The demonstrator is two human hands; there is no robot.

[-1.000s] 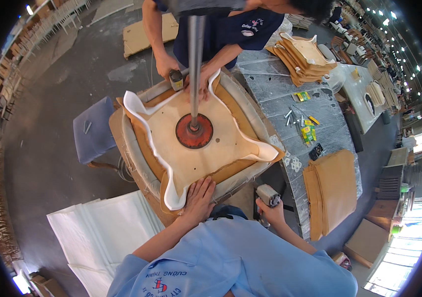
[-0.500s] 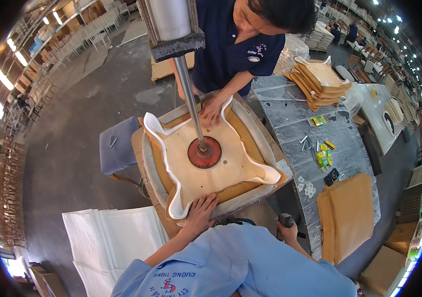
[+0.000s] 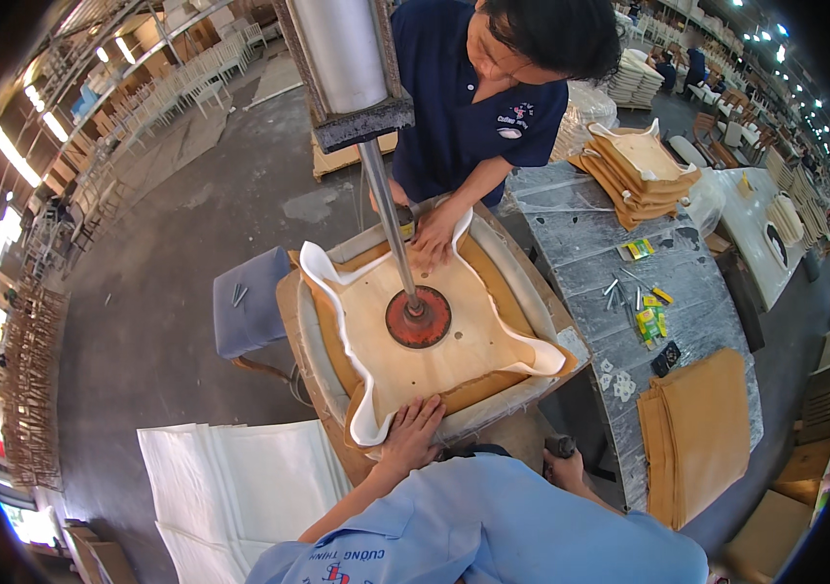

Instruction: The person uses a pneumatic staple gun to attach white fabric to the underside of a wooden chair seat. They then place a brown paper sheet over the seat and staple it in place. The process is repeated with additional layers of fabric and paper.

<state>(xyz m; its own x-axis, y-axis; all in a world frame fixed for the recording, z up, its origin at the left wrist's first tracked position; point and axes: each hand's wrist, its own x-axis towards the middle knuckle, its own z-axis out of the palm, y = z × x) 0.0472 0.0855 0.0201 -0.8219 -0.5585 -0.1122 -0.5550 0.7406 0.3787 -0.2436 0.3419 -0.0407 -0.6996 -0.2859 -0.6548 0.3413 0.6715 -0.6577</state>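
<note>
My left hand lies flat, fingers stretched, on the near edge of a wooden seat panel. Brown covering and white padding stick out around the panel, which rests in a pale padded frame. A red round press foot on a metal rod bears on its middle. Low beside my body, my right hand grips a dark handheld tool, mostly hidden by the hand. Across from me, a co-worker's hand presses the panel's far edge; their other hand is largely behind the rod.
A press cylinder hangs above. To the right, a plastic-covered table holds stacked seat pieces, folded brown sheets, staple strips and small yellow packs. Left are a blue stool and white sheets.
The whole view has shifted slightly, so everything appears a little lower and further right. Both my hands and the co-worker's hand keep about the same places on the things they touch.
</note>
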